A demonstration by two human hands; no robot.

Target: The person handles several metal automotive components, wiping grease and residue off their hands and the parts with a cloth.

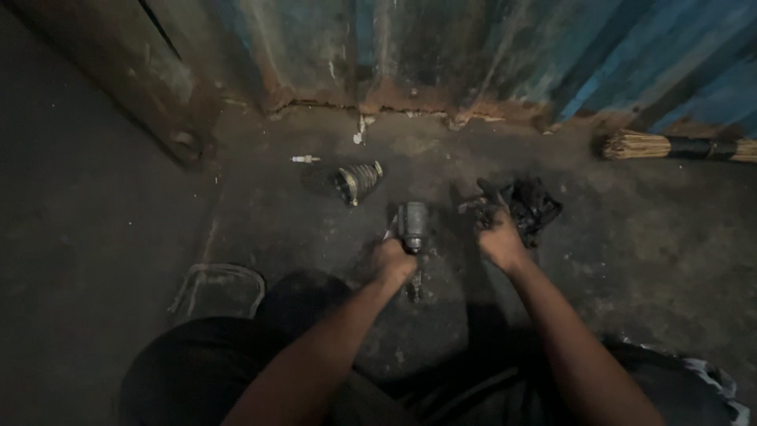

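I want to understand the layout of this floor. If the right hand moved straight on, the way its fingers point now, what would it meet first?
Most likely the black greasy rag: the right hand already reaches its near edge, though depth is unclear in this dim view.

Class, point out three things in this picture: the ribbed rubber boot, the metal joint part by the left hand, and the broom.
Ribbed rubber boot [357, 182], head view: middle of its ribbed side.
Metal joint part [413, 222], head view: its cylindrical body.
Broom [631, 145], head view: the straw bristles.

Dim, murky, soft focus, dark corners
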